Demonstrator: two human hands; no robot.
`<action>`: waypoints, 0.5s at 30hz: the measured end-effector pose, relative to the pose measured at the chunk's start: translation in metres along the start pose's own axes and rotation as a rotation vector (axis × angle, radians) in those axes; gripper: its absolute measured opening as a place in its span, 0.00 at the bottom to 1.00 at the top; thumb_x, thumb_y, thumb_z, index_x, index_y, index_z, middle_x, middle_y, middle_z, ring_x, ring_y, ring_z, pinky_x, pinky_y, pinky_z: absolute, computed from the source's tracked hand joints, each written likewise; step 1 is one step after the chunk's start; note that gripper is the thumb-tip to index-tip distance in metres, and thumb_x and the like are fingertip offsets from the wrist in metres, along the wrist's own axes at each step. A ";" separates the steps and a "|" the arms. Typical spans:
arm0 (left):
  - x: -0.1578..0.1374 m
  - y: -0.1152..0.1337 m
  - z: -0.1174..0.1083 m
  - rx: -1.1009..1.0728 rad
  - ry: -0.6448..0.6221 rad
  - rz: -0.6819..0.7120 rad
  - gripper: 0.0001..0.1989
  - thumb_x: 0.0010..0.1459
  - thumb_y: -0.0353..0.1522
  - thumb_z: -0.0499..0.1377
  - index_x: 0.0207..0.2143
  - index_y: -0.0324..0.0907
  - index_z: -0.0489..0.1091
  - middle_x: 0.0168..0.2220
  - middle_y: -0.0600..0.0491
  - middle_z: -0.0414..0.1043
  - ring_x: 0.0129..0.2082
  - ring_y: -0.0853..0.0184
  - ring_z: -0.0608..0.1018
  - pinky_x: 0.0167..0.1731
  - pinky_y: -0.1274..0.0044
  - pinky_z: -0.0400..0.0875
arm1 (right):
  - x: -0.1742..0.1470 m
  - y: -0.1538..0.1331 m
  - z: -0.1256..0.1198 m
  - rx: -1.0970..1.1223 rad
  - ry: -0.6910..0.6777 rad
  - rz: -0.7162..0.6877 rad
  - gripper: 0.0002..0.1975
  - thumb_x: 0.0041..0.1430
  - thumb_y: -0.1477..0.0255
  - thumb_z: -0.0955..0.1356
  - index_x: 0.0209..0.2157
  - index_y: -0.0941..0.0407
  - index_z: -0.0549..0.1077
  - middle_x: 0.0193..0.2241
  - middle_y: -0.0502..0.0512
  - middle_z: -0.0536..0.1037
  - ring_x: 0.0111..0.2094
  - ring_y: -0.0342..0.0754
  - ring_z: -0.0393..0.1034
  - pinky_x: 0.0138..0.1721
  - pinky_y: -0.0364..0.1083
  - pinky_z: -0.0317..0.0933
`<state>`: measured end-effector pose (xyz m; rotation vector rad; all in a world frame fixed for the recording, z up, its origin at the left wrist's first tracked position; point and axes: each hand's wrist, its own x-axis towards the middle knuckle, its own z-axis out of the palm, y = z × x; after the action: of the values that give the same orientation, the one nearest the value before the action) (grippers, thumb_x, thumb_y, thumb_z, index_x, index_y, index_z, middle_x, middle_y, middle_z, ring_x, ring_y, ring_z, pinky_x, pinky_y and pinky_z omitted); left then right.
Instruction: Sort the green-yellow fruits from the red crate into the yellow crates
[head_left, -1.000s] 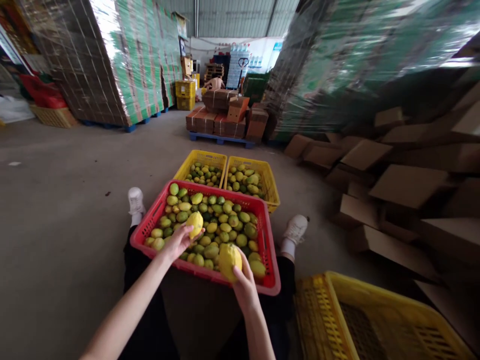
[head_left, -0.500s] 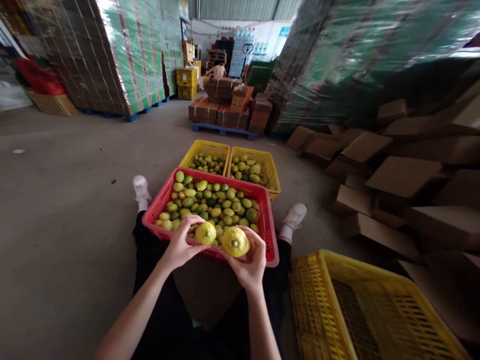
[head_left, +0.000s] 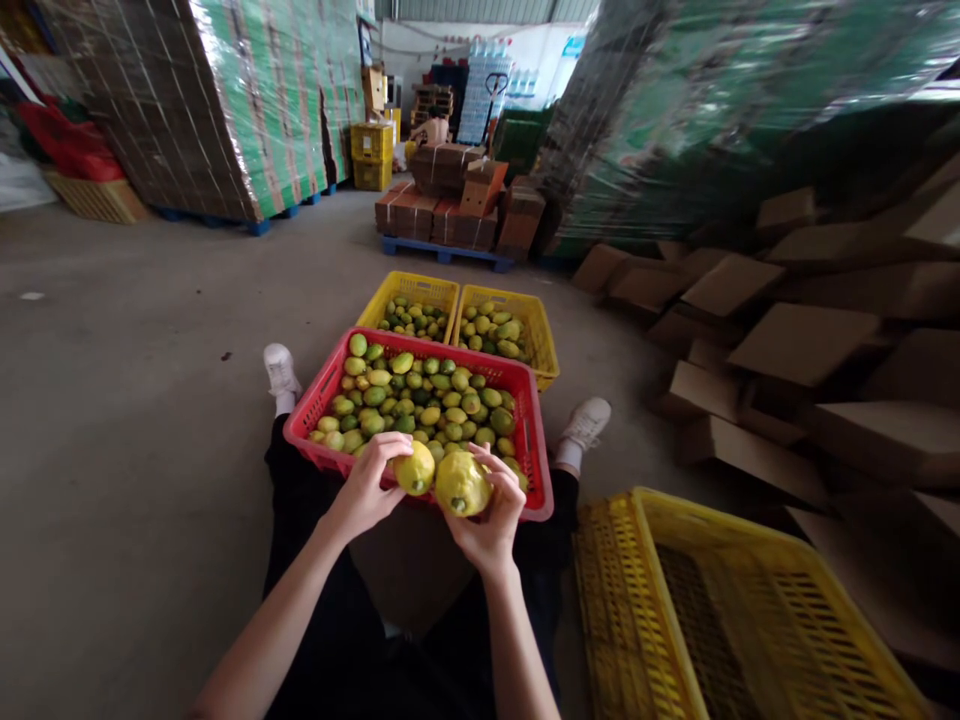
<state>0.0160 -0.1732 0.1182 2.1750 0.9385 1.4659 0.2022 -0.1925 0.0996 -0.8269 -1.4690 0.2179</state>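
Note:
My left hand [head_left: 373, 485] grips a smaller yellow lemon [head_left: 415, 470] between thumb and fingers. Beside it, my right hand [head_left: 493, 515] is closed around a larger, bumpy yellow lemon [head_left: 463, 484], its stem end facing down toward me. Both lemons are held side by side above the near edge of a red crate [head_left: 537, 430]. Many green and yellow lemons [head_left: 405, 395] fill that crate, which sits between my outstretched legs. The hands cover part of its near rim.
Two yellow crates [head_left: 553, 345] with lemons stand behind the red one. A yellow crate [head_left: 645, 600] is at my right, near a heap of cardboard boxes [head_left: 806, 345]. Farther off are a blue pallet [head_left: 442, 255] with stacked cartons, wrapped stacks [head_left: 277, 110] and a person [head_left: 431, 130].
Both lemons have tilted so their stem ends point lower, the right one most clearly. My hands stay closed on them above the red crate. The whole view has shifted slightly.

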 end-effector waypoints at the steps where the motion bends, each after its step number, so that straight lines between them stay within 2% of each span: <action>1: 0.000 0.000 0.000 0.002 -0.004 0.005 0.24 0.54 0.19 0.60 0.50 0.46 0.62 0.49 0.48 0.68 0.54 0.62 0.74 0.54 0.68 0.70 | 0.000 0.000 0.000 -0.001 0.003 -0.003 0.35 0.46 0.80 0.75 0.52 0.48 0.58 0.49 0.56 0.69 0.54 0.58 0.70 0.59 0.71 0.57; 4: 0.000 -0.001 -0.001 -0.007 -0.018 0.009 0.24 0.54 0.19 0.59 0.51 0.46 0.63 0.49 0.48 0.68 0.54 0.61 0.73 0.54 0.67 0.69 | -0.001 -0.002 0.000 0.012 0.009 0.007 0.35 0.45 0.80 0.75 0.51 0.47 0.59 0.49 0.55 0.69 0.54 0.57 0.70 0.59 0.69 0.58; 7: 0.001 -0.001 -0.003 -0.090 -0.047 -0.103 0.23 0.53 0.25 0.65 0.50 0.47 0.65 0.49 0.48 0.68 0.54 0.60 0.73 0.54 0.66 0.69 | 0.001 -0.006 -0.005 0.090 0.003 0.154 0.35 0.43 0.78 0.77 0.50 0.47 0.61 0.50 0.55 0.70 0.53 0.56 0.71 0.54 0.61 0.66; 10: 0.002 -0.001 -0.002 -0.378 -0.150 -0.417 0.33 0.41 0.38 0.74 0.49 0.46 0.66 0.47 0.49 0.70 0.45 0.61 0.77 0.44 0.71 0.74 | 0.005 -0.008 -0.012 0.250 -0.032 0.476 0.36 0.38 0.69 0.80 0.48 0.49 0.64 0.46 0.54 0.74 0.45 0.53 0.74 0.43 0.51 0.72; 12: 0.002 -0.001 0.003 -0.639 -0.180 -0.681 0.37 0.38 0.49 0.72 0.47 0.44 0.66 0.42 0.50 0.71 0.37 0.65 0.78 0.34 0.75 0.75 | 0.006 -0.008 -0.014 0.382 -0.042 0.717 0.33 0.37 0.62 0.80 0.45 0.51 0.67 0.40 0.52 0.76 0.38 0.51 0.75 0.38 0.48 0.73; 15: -0.002 -0.001 0.014 -0.889 -0.154 -1.009 0.36 0.42 0.58 0.65 0.42 0.40 0.67 0.33 0.51 0.72 0.28 0.68 0.77 0.25 0.78 0.73 | 0.003 -0.007 -0.007 0.593 0.026 1.093 0.25 0.47 0.54 0.74 0.41 0.53 0.69 0.31 0.50 0.77 0.30 0.50 0.76 0.29 0.49 0.74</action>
<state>0.0274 -0.1728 0.1104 0.9029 0.8658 0.8908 0.2068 -0.1986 0.1070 -1.0377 -0.7103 1.3748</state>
